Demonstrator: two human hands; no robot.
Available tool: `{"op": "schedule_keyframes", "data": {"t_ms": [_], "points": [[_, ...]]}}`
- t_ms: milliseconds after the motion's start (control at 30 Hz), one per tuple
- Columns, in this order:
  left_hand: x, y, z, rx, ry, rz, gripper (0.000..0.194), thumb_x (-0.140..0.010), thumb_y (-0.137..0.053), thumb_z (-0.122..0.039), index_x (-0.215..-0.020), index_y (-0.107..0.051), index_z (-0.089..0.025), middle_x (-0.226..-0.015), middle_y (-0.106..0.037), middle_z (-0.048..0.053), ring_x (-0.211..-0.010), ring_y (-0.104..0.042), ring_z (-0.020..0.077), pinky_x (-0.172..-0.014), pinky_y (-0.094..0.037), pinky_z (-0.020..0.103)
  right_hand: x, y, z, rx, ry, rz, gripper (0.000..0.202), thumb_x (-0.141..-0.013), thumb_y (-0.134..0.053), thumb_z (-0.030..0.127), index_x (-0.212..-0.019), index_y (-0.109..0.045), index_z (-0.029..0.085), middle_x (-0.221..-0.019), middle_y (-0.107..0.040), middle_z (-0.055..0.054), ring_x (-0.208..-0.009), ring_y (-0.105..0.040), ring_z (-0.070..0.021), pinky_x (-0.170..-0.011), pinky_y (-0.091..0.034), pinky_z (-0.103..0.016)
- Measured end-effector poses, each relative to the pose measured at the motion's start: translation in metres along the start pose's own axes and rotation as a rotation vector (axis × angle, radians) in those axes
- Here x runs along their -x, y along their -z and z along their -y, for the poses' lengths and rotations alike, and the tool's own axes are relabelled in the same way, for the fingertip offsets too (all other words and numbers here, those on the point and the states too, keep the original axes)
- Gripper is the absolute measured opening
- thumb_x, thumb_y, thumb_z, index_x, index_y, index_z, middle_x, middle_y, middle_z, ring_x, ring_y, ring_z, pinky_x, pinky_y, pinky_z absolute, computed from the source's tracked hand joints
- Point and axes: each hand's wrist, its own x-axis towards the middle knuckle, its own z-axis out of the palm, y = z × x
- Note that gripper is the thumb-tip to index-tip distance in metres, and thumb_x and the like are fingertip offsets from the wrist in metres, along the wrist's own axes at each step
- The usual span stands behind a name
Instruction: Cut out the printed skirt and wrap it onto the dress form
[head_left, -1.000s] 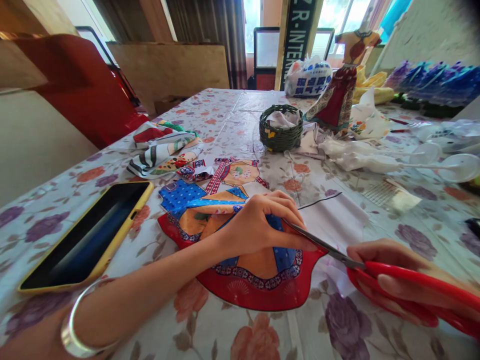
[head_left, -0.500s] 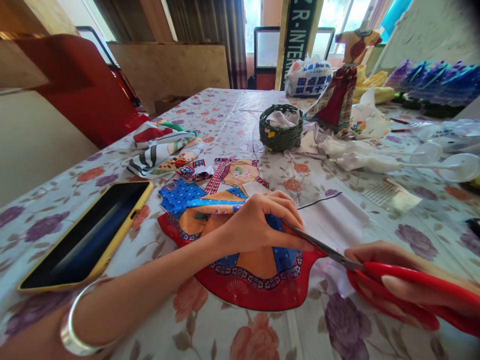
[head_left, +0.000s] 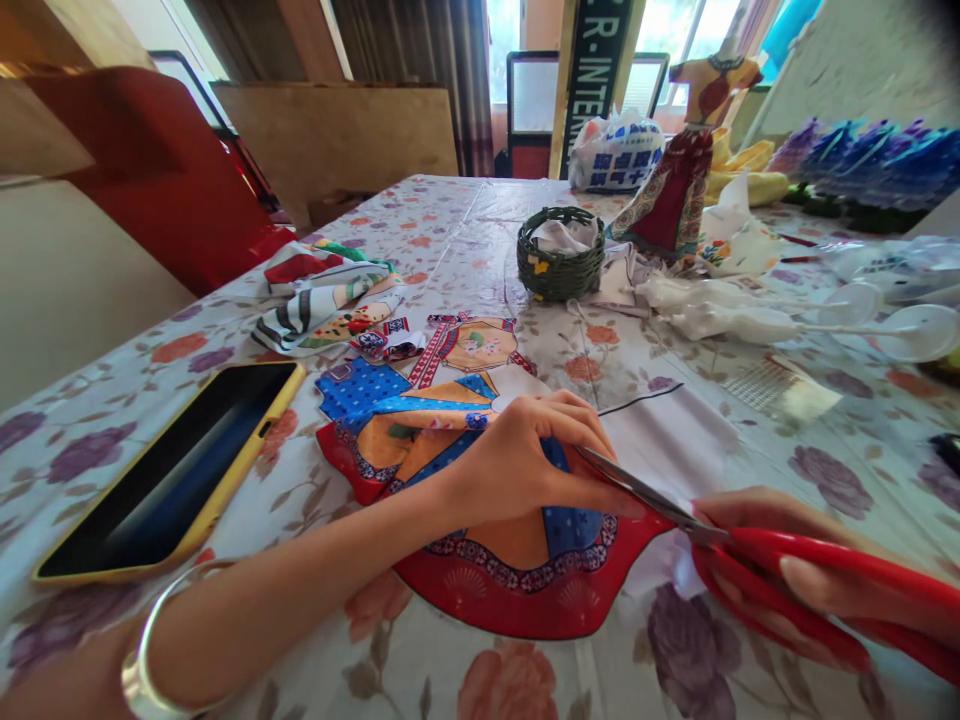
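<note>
My left hand (head_left: 544, 455) pinches the right part of a printed fabric piece (head_left: 517, 590) with a red border and blue and orange panels. Red-handled scissors (head_left: 705, 535) are in my right hand (head_left: 795, 560). Their blades lie along the fabric's right edge, the tips beside my left fingers and partly hidden there. White fabric (head_left: 667, 440) extends to the right behind the blades. Above the red-bordered piece lies a smaller printed cutout (head_left: 480, 345) with red patterned trim.
A phone (head_left: 172, 470) in a yellow case lies left. Bundled cloth (head_left: 326, 300), a green basket (head_left: 561, 255), a dressed figure (head_left: 686, 180) and white wrapped forms (head_left: 727, 310) stand or lie farther back. A plastic bag (head_left: 615, 155) sits at the far edge.
The red-bordered fabric has shifted slightly toward me and to the right at its lower edge. The scissor blades look closer together. My left hand has moved very slightly.
</note>
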Motion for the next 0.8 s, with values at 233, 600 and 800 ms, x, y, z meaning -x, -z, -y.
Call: {"op": "schedule_keyframes", "data": {"t_ms": [233, 600, 800], "points": [[0.0005, 0.0004, 0.001, 0.003, 0.005, -0.002, 0.016, -0.061, -0.075, -0.027, -0.066, -0.068, -0.013, -0.066, -0.066, 0.004, -0.074, -0.055, 0.0142, -0.076, -0.045, 0.031, -0.0012, -0.0021, 0.0028, 0.018, -0.01, -0.02, 0.047, -0.064, -0.058, 0.066, -0.065, -0.046, 0.02, -0.046, -0.039, 0.007, -0.032, -0.031, -0.0032, -0.033, -0.022, -0.015], [-0.0001, 0.0008, -0.0007, 0.023, 0.005, -0.035, 0.016, -0.06, -0.076, -0.024, -0.066, -0.068, -0.012, -0.065, -0.065, 0.004, -0.074, -0.055, 0.0143, -0.075, -0.045, 0.03, -0.0015, -0.004, 0.002, 0.029, -0.017, -0.059, 0.046, -0.067, -0.056, 0.065, -0.064, -0.042, 0.022, -0.045, -0.037, 0.008, -0.03, -0.03, -0.0031, -0.032, -0.021, -0.016], [0.0006, 0.0017, -0.0005, 0.015, 0.027, -0.052, 0.015, -0.059, -0.077, -0.024, -0.065, -0.067, -0.014, -0.066, -0.064, 0.003, -0.075, -0.054, 0.0143, -0.072, -0.046, 0.029, 0.0007, -0.0048, 0.0025, 0.036, -0.053, -0.066, 0.047, -0.068, -0.054, 0.067, -0.065, -0.044, 0.021, -0.043, -0.037, 0.008, -0.032, -0.03, -0.0039, -0.034, -0.021, -0.017]]}}
